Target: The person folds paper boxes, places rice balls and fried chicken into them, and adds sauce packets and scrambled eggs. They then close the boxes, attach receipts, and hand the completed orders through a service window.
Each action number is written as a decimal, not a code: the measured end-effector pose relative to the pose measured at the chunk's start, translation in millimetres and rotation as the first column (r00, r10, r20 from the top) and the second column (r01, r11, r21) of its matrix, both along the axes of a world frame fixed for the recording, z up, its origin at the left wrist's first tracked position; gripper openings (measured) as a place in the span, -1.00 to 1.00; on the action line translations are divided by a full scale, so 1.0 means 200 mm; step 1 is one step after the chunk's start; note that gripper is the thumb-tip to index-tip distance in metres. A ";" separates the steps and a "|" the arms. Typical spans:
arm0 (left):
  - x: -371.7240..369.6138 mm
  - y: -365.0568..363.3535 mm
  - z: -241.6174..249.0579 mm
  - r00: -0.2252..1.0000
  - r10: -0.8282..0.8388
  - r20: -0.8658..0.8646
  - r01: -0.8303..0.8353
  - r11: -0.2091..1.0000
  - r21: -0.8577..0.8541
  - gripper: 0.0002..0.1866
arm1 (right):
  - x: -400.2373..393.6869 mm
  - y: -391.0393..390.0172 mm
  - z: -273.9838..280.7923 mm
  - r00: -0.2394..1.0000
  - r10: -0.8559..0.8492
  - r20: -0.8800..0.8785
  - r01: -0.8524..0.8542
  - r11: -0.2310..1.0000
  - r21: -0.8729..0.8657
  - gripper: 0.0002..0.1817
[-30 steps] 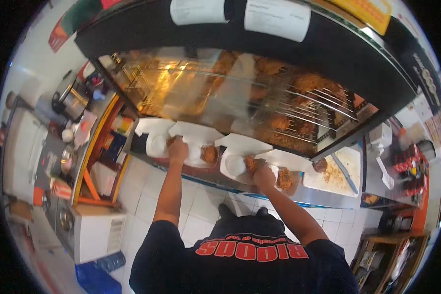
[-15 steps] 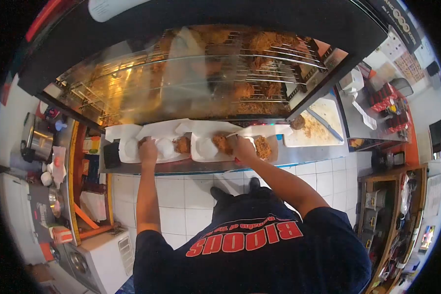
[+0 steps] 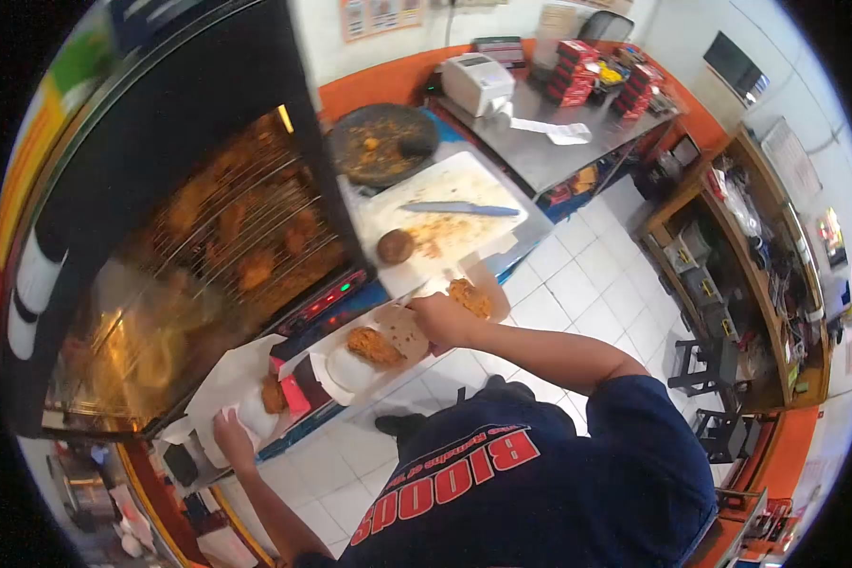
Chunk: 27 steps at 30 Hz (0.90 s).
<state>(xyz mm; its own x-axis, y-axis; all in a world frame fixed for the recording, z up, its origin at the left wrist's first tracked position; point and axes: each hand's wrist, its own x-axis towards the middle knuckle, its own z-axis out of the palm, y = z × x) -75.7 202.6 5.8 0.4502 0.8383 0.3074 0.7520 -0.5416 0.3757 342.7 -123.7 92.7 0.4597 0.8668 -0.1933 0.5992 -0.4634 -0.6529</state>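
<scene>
My left hand (image 3: 232,437) has its fingers closed on the near-left wall of a white paper food box (image 3: 210,390). That box holds a mound of white rice (image 3: 257,413) and a piece of fried chicken (image 3: 274,394). My right hand (image 3: 442,320) is closed over the edge of another paper food box (image 3: 324,382), where its right end meets further paper walls; the fingertips are partly hidden. Inside this second box are rice (image 3: 351,369) and fried chicken (image 3: 376,346). Right of my right hand, more fried chicken (image 3: 469,299) lies in a box.
A glass warming cabinet (image 3: 350,218) with fried pieces on racks stands behind the boxes. Beyond my right hand are a white cutting board (image 3: 464,185), a knife (image 3: 459,208), a round brown object (image 3: 395,246) and a dark stone mortar (image 3: 383,142). Farther back stands a label printer (image 3: 478,83).
The view has swung to the right, bringing the mortar and printer into sight. My left hand now lies at the left box's wall; my right hand stays among the boxes.
</scene>
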 end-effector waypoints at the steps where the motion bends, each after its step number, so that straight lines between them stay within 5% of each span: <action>1: 0.11 -0.08 0.03 1.000 -0.011 0.005 0.011 1.000 0.006 -0.68 | 0.12 -0.13 0.00 1.000 -0.002 0.013 0.001 1.000 0.028 -0.61; 5: 0.58 -0.48 0.08 0.992 0.027 -0.125 -0.036 0.997 -0.068 -0.66 | 0.70 -0.65 -0.03 0.998 -0.038 0.058 0.036 0.999 0.027 -0.60; 7: 0.84 -0.69 0.14 0.993 0.008 -0.116 -0.014 0.999 -0.051 -0.65 | 0.98 -0.90 0.11 0.967 -0.203 -0.155 0.192 0.978 -0.081 -0.61; 8: 0.98 -0.80 0.17 0.993 -0.027 -0.115 0.021 0.998 -0.051 -0.66 | 1.14 -1.03 0.05 0.987 -0.158 -0.019 0.159 0.979 0.128 -0.63; 14: 1.73 -1.46 0.31 0.981 -0.078 -0.176 0.062 0.994 -0.092 -0.67 | 2.20 -1.52 -0.05 0.956 -0.188 0.223 0.151 0.973 0.173 -0.63; 18: 2.32 -1.80 0.33 0.983 -0.121 -0.141 0.098 0.982 -0.164 -0.70 | 2.83 -1.60 -0.01 0.921 -0.335 0.199 0.321 0.942 0.098 -0.68; 22: 3.10 -2.10 0.35 0.964 -0.260 -0.056 0.236 0.933 -0.271 -0.74 | 3.54 -1.50 -0.21 0.891 -0.335 0.306 0.271 0.934 0.232 -0.69; 27: 4.19 -2.36 0.17 0.906 -0.416 -0.077 0.397 0.899 -0.182 -0.77 | 4.30 -1.23 -0.31 0.913 -0.351 0.208 0.315 0.931 0.186 -0.69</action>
